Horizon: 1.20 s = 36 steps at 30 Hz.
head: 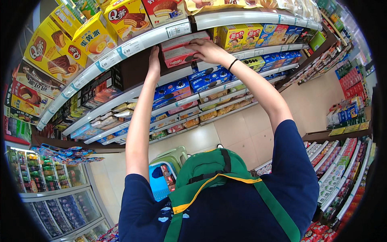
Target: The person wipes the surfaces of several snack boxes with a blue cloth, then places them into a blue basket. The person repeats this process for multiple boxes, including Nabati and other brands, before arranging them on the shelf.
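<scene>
Two red wafer boxes lie stacked on a shelf in front of me, the upper box (pixel 185 40) set a little back on the lower box (pixel 180 58). My right hand (pixel 208 51) rests at their right side, its fingers spread over the front edges of the boxes; a dark band circles the wrist. To the left of the boxes, my left hand (pixel 154 62) stands upright with straight fingers, apart from them and holding nothing. Its fingertips come up against the edge of the shelf above, where part of the hand's far side is hidden.
Yellow pie boxes (pixel 95 36) fill the upper shelf, behind a curved white price rail (pixel 133 48). Blue biscuit boxes (pixel 210 80) stand lower down. A blue basket (pixel 158 181) with packages is on the floor beside a green plastic stool (pixel 172 157). A glass-door cooler (pixel 60 193) stands at left.
</scene>
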Each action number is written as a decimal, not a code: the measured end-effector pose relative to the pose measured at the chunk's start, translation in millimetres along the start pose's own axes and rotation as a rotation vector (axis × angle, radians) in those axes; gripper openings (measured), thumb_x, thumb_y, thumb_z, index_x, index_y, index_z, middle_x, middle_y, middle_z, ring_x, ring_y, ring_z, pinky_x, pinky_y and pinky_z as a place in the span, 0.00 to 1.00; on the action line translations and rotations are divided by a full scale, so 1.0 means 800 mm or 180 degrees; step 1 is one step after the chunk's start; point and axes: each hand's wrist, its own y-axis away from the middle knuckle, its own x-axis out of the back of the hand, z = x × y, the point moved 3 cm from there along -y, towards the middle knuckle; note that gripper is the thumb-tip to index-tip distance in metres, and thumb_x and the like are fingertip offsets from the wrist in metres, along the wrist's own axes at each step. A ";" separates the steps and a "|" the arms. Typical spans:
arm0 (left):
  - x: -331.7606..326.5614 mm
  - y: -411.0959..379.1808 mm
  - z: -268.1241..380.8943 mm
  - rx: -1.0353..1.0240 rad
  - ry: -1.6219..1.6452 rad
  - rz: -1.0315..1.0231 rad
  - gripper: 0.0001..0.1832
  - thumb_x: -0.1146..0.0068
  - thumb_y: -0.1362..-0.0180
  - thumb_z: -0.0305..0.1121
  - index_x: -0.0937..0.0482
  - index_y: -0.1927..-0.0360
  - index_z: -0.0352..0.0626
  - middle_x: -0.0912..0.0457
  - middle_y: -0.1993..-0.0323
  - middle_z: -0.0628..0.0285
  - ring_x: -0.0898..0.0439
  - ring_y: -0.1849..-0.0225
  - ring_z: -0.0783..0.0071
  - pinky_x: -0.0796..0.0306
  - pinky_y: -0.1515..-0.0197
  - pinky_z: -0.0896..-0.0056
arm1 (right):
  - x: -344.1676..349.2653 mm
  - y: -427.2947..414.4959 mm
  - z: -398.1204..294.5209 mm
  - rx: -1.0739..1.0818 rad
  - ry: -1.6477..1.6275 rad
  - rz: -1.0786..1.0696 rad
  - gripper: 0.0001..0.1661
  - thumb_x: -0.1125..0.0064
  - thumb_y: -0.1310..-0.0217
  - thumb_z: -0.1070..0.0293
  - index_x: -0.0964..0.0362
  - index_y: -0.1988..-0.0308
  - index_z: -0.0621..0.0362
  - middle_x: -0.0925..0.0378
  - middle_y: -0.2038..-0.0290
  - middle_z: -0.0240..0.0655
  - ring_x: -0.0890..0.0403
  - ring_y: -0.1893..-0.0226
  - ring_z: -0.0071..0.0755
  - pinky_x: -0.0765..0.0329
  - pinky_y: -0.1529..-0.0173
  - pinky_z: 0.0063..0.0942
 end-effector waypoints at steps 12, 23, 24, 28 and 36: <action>-0.022 -0.027 -0.036 0.0074 0.0310 0.0499 0.28 0.59 0.33 0.31 0.41 0.30 0.38 0.35 0.33 0.55 0.37 0.33 0.65 0.46 0.32 0.68 | -0.013 -0.052 0.043 -0.1130 0.0356 -0.0581 0.40 0.64 0.32 0.36 0.38 0.34 0.51 0.34 0.36 0.49 0.40 0.32 0.52 0.51 0.28 0.49; -0.023 -0.020 -0.045 0.0225 0.0001 0.0943 0.23 0.60 0.34 0.28 0.33 0.36 0.38 0.27 0.41 0.55 0.29 0.40 0.66 0.39 0.37 0.69 | -0.023 -0.041 0.043 -0.1006 0.0558 -0.0557 0.43 0.63 0.35 0.31 0.37 0.35 0.51 0.35 0.36 0.49 0.40 0.32 0.52 0.48 0.30 0.48; -0.022 -0.020 -0.044 0.0209 0.0021 0.0979 0.23 0.61 0.34 0.28 0.33 0.36 0.38 0.27 0.41 0.55 0.29 0.41 0.66 0.39 0.37 0.69 | -0.023 -0.043 0.040 -0.0991 0.0564 -0.0521 0.43 0.63 0.35 0.31 0.37 0.35 0.51 0.35 0.36 0.49 0.40 0.32 0.52 0.47 0.30 0.48; -0.024 -0.017 -0.042 0.0215 0.0048 0.1081 0.22 0.63 0.34 0.28 0.32 0.36 0.38 0.26 0.42 0.55 0.28 0.41 0.66 0.38 0.38 0.68 | -0.017 -0.043 0.035 -0.0840 0.0700 -0.0478 0.42 0.63 0.33 0.33 0.37 0.37 0.56 0.31 0.42 0.51 0.34 0.37 0.53 0.43 0.32 0.46; -0.033 -0.009 -0.032 0.0241 0.0201 0.1163 0.23 0.64 0.34 0.27 0.32 0.36 0.37 0.26 0.42 0.55 0.28 0.40 0.66 0.38 0.37 0.67 | -0.025 -0.047 0.047 -0.0953 0.0265 -0.0464 0.41 0.59 0.36 0.32 0.34 0.37 0.52 0.33 0.39 0.51 0.36 0.35 0.56 0.42 0.33 0.51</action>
